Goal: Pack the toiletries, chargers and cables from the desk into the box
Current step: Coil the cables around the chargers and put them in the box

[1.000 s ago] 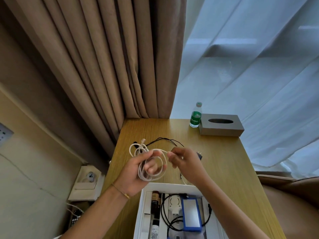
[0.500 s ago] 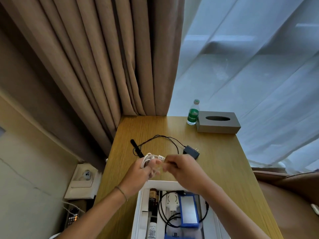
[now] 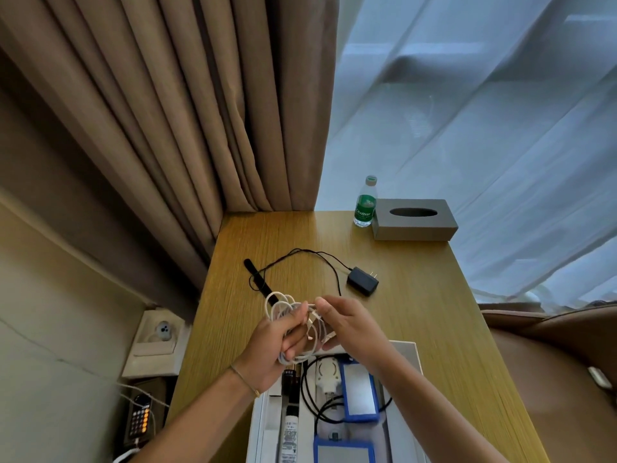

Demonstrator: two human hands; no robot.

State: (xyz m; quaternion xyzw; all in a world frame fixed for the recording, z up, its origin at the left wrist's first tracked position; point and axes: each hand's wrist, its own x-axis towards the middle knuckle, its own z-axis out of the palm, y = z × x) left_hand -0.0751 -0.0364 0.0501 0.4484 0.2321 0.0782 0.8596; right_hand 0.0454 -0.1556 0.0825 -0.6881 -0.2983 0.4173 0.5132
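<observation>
A coiled white cable (image 3: 283, 307) hangs above the near part of the wooden desk (image 3: 417, 295). My left hand (image 3: 277, 345) grips the coil, fingers through its loops. My right hand (image 3: 347, 324) pinches one end of the cable just to the right. Below both hands lies the open white box (image 3: 263, 426), holding a white charger (image 3: 327, 375), black cable, two blue-edged packs (image 3: 359, 392) and a tube (image 3: 290, 432). A black charger (image 3: 362, 281) with its thin black cable (image 3: 300, 253) rests on the desk beyond my hands.
A green-labelled water bottle (image 3: 365, 203) and a grey tissue box (image 3: 414, 219) stand at the desk's far edge. Brown curtains (image 3: 167, 111) hang at the left, sheer ones at the right. A wall socket (image 3: 160, 332) sits left of the desk, a brown seat (image 3: 551, 362) to its right.
The wide loops of white cable have been gathered into a tighter coil on my left hand. Both hands have come nearer to the box, uncovering the black charger.
</observation>
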